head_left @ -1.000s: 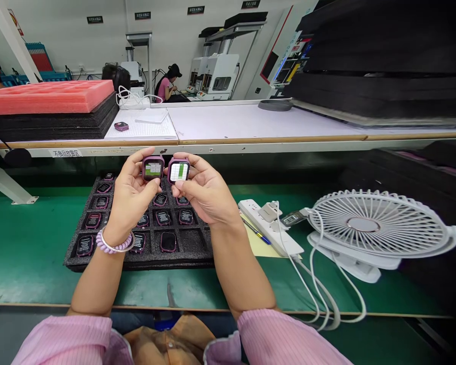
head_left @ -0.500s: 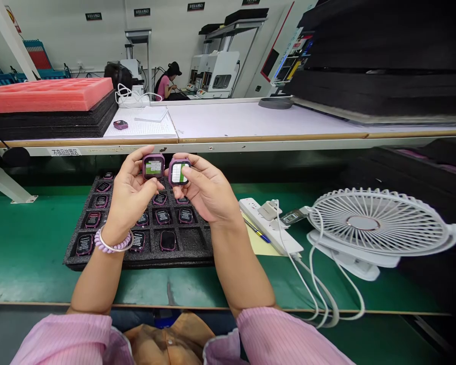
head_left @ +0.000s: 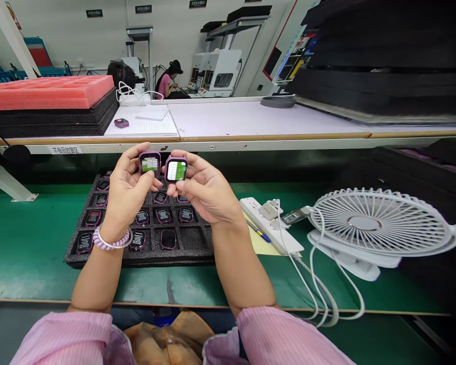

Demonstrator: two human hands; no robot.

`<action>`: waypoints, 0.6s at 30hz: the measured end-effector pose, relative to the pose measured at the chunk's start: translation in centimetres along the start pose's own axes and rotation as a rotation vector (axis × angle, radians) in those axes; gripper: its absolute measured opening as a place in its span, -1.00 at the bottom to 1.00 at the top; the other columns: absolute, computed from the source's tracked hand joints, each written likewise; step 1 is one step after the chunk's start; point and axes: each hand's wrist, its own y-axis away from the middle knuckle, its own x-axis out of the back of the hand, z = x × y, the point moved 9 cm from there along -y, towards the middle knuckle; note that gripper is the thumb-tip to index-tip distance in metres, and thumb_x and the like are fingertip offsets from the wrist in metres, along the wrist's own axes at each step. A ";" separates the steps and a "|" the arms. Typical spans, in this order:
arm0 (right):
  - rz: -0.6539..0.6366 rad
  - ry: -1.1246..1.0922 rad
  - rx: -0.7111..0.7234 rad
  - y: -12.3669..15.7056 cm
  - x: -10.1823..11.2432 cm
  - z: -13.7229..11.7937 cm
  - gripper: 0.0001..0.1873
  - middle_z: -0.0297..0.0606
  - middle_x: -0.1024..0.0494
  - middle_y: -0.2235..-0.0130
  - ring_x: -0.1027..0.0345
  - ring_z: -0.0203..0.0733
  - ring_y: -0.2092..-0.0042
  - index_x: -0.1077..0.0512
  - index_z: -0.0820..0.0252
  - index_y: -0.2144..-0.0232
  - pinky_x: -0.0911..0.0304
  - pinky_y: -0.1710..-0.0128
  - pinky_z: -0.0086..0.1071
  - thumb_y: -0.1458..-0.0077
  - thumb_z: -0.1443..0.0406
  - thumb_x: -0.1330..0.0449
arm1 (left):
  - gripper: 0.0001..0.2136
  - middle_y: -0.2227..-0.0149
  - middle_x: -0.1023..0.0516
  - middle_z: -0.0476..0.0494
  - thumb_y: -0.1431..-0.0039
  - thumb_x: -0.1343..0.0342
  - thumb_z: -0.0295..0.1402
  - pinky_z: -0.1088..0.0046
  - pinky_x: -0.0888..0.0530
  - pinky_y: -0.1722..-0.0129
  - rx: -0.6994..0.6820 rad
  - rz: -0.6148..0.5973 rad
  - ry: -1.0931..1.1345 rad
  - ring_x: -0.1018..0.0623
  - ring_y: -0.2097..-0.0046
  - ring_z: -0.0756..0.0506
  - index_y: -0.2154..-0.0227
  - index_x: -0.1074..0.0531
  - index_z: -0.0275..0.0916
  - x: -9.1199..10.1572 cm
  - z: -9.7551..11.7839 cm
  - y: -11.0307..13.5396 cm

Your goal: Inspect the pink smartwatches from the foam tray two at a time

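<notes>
The left hand point(head_left: 127, 195) pinches one small purple watch point(head_left: 149, 163) by its edges, and the right hand point(head_left: 205, 192) pinches a second watch point(head_left: 176, 170) just beside it, both lit square screens tilted up toward the wearer. Directly beneath, a black foam tray point(head_left: 197, 243) holds more glossy watches in square pockets on the green mat point(head_left: 34, 238). Right of that lie a white power strip point(head_left: 285, 241) and a fan point(head_left: 380, 223).

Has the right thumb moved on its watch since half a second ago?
Yes. The right hand has slid its thumb off the lit screen of its watch to the lower edge; the foam tray stays put.
</notes>
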 end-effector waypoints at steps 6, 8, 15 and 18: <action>-0.020 -0.029 -0.009 -0.1 -0.1 0.2 -0.42 -0.26 -0.60 0.10 -0.51 -0.31 0.36 -0.44 0.14 -0.08 -0.50 0.31 -0.42 -0.02 0.30 -0.50 | -0.58 0.17 -0.61 -0.05 -0.19 -0.20 -0.51 0.64 -0.61 0.41 -0.026 -0.005 0.018 -0.60 0.44 0.07 -0.11 -0.44 -0.11 -0.1 0.1 -0.1; -0.019 -0.040 -0.022 -0.1 0.0 0.4 -0.47 -0.26 -0.61 0.14 -0.51 -0.30 0.39 -0.45 0.16 -0.07 -0.50 0.34 -0.41 -0.11 0.18 -0.49 | -0.57 0.18 -0.61 -0.04 -0.20 -0.17 -0.52 0.64 -0.62 0.40 -0.032 -0.007 0.021 -0.61 0.43 0.07 -0.12 -0.44 -0.11 -0.1 0.2 0.0; -0.006 -0.041 0.007 -0.3 0.3 0.4 -0.52 -0.27 -0.61 0.21 -0.48 -0.32 0.44 -0.47 0.17 0.02 -0.45 0.46 -0.47 -0.19 0.01 -0.45 | -0.54 0.14 -0.61 -0.06 -0.19 -0.14 -0.54 0.63 -0.64 0.38 -0.012 -0.032 0.015 -0.62 0.41 0.06 -0.14 -0.43 -0.11 -0.4 0.1 0.1; 0.019 -0.032 0.013 -0.3 0.6 0.3 -0.48 -0.24 -0.61 0.23 -0.47 -0.31 0.42 -0.48 0.19 0.04 -0.45 0.48 -0.47 -0.19 -0.05 -0.43 | -0.52 0.14 -0.61 -0.06 -0.16 -0.13 -0.56 0.64 -0.63 0.38 -0.005 -0.035 0.020 -0.64 0.40 0.06 -0.14 -0.43 -0.12 -0.5 0.1 0.1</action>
